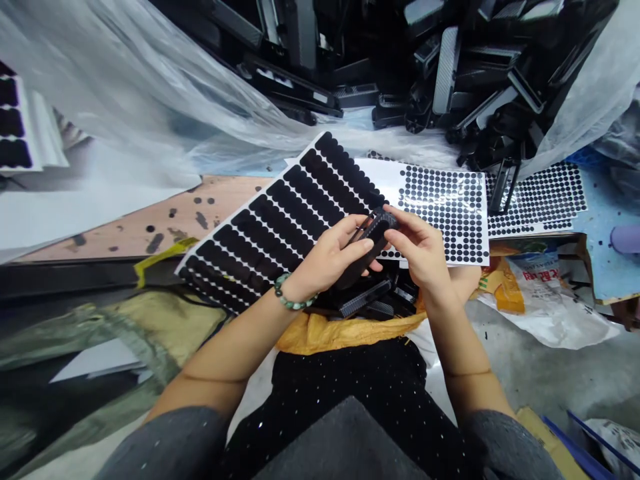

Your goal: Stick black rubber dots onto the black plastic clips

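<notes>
1. And there's the black plastic part, half buried behind the left hand and right hand, so its full shape can't be called!
2. Up top, the heap of black parts runs off the edge!
3. Far left, a sheet of black pads is cut off too!
4. The printed plastic sack: lettering too small to read!

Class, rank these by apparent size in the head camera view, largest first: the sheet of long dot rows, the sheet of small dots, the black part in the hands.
1. Sheet of long dot rows
2. Sheet of small dots
3. Black part, nearest the camera, so its true size is unsure
</notes>
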`<state>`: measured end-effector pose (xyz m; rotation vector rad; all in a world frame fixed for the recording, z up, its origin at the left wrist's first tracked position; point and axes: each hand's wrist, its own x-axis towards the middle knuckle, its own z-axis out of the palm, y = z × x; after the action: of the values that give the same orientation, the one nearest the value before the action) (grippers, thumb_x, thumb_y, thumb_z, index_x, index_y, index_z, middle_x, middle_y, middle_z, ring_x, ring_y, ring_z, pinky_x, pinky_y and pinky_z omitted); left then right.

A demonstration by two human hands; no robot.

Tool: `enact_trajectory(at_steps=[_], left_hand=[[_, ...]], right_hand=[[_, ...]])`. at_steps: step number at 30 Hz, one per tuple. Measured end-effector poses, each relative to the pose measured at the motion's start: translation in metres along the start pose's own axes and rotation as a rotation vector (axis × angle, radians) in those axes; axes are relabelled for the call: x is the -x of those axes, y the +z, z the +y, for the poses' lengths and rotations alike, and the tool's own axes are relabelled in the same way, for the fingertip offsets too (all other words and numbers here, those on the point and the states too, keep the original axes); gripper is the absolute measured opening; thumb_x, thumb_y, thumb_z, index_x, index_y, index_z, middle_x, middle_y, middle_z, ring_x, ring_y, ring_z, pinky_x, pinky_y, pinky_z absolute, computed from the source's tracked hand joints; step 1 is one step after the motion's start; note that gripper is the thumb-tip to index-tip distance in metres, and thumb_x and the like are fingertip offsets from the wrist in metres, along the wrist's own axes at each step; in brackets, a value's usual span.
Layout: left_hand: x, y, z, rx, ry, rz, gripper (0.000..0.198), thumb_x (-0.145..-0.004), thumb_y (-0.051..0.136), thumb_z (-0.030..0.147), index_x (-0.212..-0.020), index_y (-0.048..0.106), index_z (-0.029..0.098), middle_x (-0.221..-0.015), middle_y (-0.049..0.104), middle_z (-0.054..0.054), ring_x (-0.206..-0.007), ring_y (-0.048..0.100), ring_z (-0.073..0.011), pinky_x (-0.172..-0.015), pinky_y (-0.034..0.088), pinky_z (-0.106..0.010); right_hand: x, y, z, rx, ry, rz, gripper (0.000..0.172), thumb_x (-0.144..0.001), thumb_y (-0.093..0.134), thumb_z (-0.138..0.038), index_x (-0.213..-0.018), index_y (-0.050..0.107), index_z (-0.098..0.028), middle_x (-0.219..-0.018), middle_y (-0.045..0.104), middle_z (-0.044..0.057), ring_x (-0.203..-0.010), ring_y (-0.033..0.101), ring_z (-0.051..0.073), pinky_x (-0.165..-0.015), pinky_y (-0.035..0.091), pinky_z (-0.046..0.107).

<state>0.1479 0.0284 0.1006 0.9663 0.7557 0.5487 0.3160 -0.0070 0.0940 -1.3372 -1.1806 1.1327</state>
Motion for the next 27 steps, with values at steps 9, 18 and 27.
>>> enact_trajectory(at_steps=[9, 18, 27], left_hand=[[0.003, 0.003, -0.009, -0.14, 0.103, 0.03, 0.036, -0.082, 0.068, 0.037, -0.11, 0.054, 0.02, -0.096, 0.07, -0.004, -0.07, 0.072, -0.0139, -0.056, 0.058, -0.021], [-0.011, -0.016, -0.023, 0.116, 0.053, 0.19, 0.037, -0.082, 0.059, 0.032, -0.115, 0.046, 0.022, -0.094, 0.065, -0.001, -0.063, 0.068, -0.0093, -0.054, 0.056, -0.019], [-0.014, -0.006, -0.024, 0.229, 0.036, 0.161, 0.036, -0.084, 0.058, 0.032, -0.118, 0.049, 0.023, -0.107, 0.066, -0.004, -0.086, 0.072, -0.0153, -0.07, 0.06, -0.024]], right_hand=[[-0.004, 0.0, 0.002, -0.029, 0.051, 0.1, 0.036, -0.076, 0.07, -0.056, -0.088, 0.074, -0.022, -0.084, 0.072, 0.001, -0.071, 0.066, 0.014, -0.067, 0.058, 0.031], [-0.013, -0.035, 0.026, 0.788, 0.006, 0.096, 0.008, -0.082, 0.058, -0.017, -0.076, 0.059, -0.021, -0.082, 0.061, 0.004, -0.081, 0.058, 0.02, -0.084, 0.049, 0.038], [-0.017, -0.028, 0.025, 0.8, 0.035, -0.002, 0.019, -0.08, 0.053, -0.012, -0.071, 0.042, -0.024, -0.08, 0.053, 0.003, -0.079, 0.051, 0.02, -0.083, 0.044, 0.039]])
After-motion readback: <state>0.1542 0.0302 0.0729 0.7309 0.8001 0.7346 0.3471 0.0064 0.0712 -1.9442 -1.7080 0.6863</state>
